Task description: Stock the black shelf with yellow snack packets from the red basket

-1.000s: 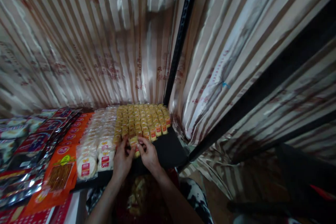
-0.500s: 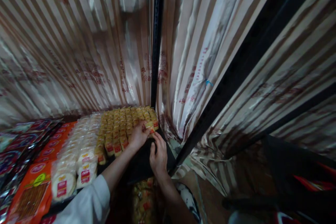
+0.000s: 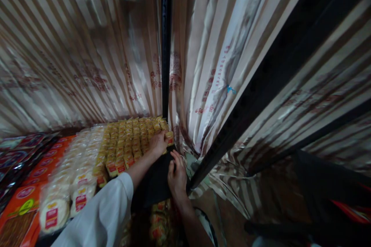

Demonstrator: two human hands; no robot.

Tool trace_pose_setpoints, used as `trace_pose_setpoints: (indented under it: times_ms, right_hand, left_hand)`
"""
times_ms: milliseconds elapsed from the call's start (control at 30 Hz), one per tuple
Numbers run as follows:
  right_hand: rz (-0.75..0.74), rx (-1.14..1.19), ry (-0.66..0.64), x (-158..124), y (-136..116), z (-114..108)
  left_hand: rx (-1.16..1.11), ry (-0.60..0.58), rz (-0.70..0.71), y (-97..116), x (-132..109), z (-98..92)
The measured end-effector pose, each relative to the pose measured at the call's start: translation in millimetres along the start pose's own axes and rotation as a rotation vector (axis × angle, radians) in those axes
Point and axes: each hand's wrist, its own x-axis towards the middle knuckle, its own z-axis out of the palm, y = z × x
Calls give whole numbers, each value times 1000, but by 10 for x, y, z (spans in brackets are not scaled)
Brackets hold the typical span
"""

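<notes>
Rows of small yellow snack packets (image 3: 127, 142) with red labels lie on a black shelf (image 3: 155, 185). My left hand (image 3: 158, 143), in a white sleeve, reaches to the far right end of those rows, its fingers closed on a yellow packet (image 3: 169, 137) beside the black post. My right hand (image 3: 176, 173) rests on the bare black shelf surface just in front, fingers bent and pointing towards the packets. I cannot tell whether it holds anything.
Left of the yellow rows lie clear-wrapped round white cakes (image 3: 72, 185), orange packets (image 3: 26, 200) and dark foil packets (image 3: 14, 154). A black upright post (image 3: 165, 46) and a slanted black bar (image 3: 261, 81) frame the shelf. Striped shiny curtain (image 3: 87, 46) hangs behind. More yellow packets (image 3: 158, 224) sit below.
My left hand has gone from the front of the yellow rows to their far right end with a packet. My right hand has dropped onto the bare shelf. The view has swung left.
</notes>
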Motion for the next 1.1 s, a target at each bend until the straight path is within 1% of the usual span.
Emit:
trace_pose_setpoints:
  times_ms: [167, 300, 400, 467, 533, 600, 667, 733, 800, 867, 1000, 1100]
  right_hand:
    - [-4, -23, -16, 55, 106, 182]
    - [-37, -63, -75, 133, 213, 327]
    - [-52, -70, -80, 186, 254, 369]
    - [-53, -74, -70, 208, 263, 371]
    - [-61, -77, -63, 219, 268, 365]
    - [-76, -84, -62, 219, 275, 361]
    - [-86, -103, -66, 213, 285, 364]
    - [-87, -130, -74, 206, 294, 371]
    - [-84, -150, -80, 201, 299, 377]
    - [-87, -159, -84, 199, 300, 379]
    - [-98, -156, -75, 199, 304, 377]
    - [-96, -146, -56, 196, 325, 389]
  left_hand:
    - [229, -60, 19, 66, 24, -31]
    - [334, -95, -2, 119, 49, -50]
    - [384, -130, -42, 158, 49, -66]
    - [398, -123, -52, 170, 37, -70]
    - [398, -81, -46, 157, 12, -65]
    - [377, -44, -8, 117, -24, -53]
    - [333, -37, 78, 61, -61, -42]
    - [281, -56, 191, 5, -88, -35]
    - [238, -88, 275, -33, -99, -34]
    - [228, -111, 292, -49, -99, -32]
    - [290, -116, 264, -43, -101, 4]
    - [322, -109, 308, -46, -110, 66]
